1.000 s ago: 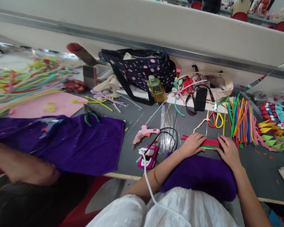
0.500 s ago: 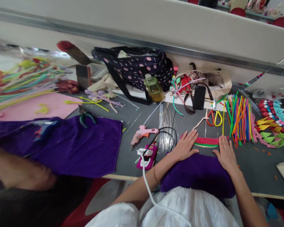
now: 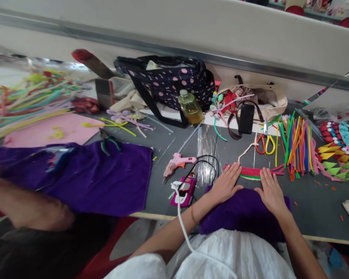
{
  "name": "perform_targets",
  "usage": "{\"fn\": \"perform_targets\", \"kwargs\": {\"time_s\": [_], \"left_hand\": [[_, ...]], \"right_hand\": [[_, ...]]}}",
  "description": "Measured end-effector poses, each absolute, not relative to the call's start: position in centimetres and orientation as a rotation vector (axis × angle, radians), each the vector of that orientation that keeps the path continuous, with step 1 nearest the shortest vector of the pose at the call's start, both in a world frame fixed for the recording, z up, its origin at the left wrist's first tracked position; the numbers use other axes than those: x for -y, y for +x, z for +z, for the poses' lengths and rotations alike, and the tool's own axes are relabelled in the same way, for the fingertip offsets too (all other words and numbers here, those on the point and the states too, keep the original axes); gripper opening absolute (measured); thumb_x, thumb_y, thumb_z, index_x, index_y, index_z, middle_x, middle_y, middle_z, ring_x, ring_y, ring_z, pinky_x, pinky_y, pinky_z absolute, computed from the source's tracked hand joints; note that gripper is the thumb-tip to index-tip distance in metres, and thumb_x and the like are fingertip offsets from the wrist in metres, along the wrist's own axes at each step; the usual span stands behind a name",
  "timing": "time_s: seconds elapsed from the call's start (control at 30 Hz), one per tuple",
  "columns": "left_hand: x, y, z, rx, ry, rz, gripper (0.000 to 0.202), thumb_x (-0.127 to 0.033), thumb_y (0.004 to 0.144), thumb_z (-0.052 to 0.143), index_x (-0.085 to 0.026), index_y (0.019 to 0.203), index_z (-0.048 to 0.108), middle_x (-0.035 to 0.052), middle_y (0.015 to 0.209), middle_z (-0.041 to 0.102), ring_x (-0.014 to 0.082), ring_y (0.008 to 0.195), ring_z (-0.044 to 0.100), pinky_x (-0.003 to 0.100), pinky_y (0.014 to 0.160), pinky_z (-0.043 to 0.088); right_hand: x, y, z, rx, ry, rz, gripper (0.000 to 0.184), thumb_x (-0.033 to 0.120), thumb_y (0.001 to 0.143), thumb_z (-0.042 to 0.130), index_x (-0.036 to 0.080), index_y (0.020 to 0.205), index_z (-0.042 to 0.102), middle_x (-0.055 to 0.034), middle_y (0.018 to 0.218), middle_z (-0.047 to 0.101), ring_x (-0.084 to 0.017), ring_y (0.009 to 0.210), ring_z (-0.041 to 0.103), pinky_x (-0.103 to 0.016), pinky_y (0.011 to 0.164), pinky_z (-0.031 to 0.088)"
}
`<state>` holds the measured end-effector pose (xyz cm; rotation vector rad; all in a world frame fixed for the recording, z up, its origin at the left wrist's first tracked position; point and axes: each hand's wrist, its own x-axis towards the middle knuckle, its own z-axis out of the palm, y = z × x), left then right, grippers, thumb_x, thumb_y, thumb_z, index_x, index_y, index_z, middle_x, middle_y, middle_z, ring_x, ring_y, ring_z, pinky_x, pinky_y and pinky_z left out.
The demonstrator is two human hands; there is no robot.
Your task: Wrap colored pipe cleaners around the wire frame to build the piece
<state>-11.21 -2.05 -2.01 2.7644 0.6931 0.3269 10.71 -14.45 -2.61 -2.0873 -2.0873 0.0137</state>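
My left hand (image 3: pixel 227 181) lies flat, fingers stretched out, over the left part of a curved strip of pink, green and white pipe cleaners (image 3: pixel 250 171). Flat on its right part rests my right hand (image 3: pixel 270 189), fingers extended and thumb turned inward. Between the hands the strip's middle shows, and loose pink ends stick out past both sides. Under my wrists spreads a purple cloth (image 3: pixel 244 213) at the table's front edge. Just beyond the strip are a cream pipe cleaner stem (image 3: pixel 246 150) and scissors (image 3: pixel 265 141) with red and yellow handles.
Left of my arm lie a pink glue gun (image 3: pixel 178 164), a magenta power box (image 3: pixel 186 192) with a white cable, and thin wires (image 3: pixel 207 159). Colourful pipe cleaners (image 3: pixel 300 147) lie right. A bottle (image 3: pixel 190 106) and polka-dot bag (image 3: pixel 174 83) stand behind. A co-worker's arm (image 3: pixel 31 203) reaches in left.
My right hand has slid left along the strip, closer to my left hand, uncovering the pink ends on the right. The left hand stays nearly in place. The view has shifted slightly.
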Motion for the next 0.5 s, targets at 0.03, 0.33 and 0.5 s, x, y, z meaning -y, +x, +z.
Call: {"fn": "perform_targets", "kwargs": {"time_s": [0.03, 0.33, 0.5], "left_hand": [[2.1, -11.2, -2.0, -0.697, 2.764, 0.330, 0.073, -0.054, 0.094, 0.035, -0.010, 0.151, 0.017, 0.0171, 0.156, 0.022, 0.0253, 0.146, 0.010, 0.044, 0.118, 0.016], [2.0, -10.2, -2.0, -0.586, 2.793, 0.312, 0.072, -0.053, 0.095, 0.032, -0.014, 0.152, 0.015, 0.0135, 0.156, 0.022, 0.0253, 0.146, 0.012, 0.046, 0.118, 0.011], [2.0, -9.9, -2.4, -0.619, 2.804, 0.318, 0.072, -0.054, 0.094, 0.033, -0.012, 0.151, 0.017, 0.0135, 0.156, 0.022, 0.0256, 0.146, 0.011, 0.046, 0.118, 0.011]], "right_hand": [[14.4, 10.7, -2.6, 2.080, -2.093, 0.009, 0.075, 0.049, 0.095, 0.037, 0.014, 0.153, 0.005, -0.0153, 0.155, 0.025, -0.030, 0.144, 0.020, -0.053, 0.113, 0.022], [12.8, 8.1, -2.4, 2.165, -2.001, 0.113, 0.073, 0.048, 0.095, 0.037, 0.014, 0.153, 0.007, -0.0128, 0.156, 0.022, -0.027, 0.145, 0.016, -0.050, 0.115, 0.023], [12.7, 7.9, -2.9, 2.132, -2.030, 0.132, 0.073, 0.051, 0.095, 0.036, 0.014, 0.152, 0.010, -0.0142, 0.156, 0.022, -0.027, 0.145, 0.018, -0.050, 0.114, 0.025]]}}
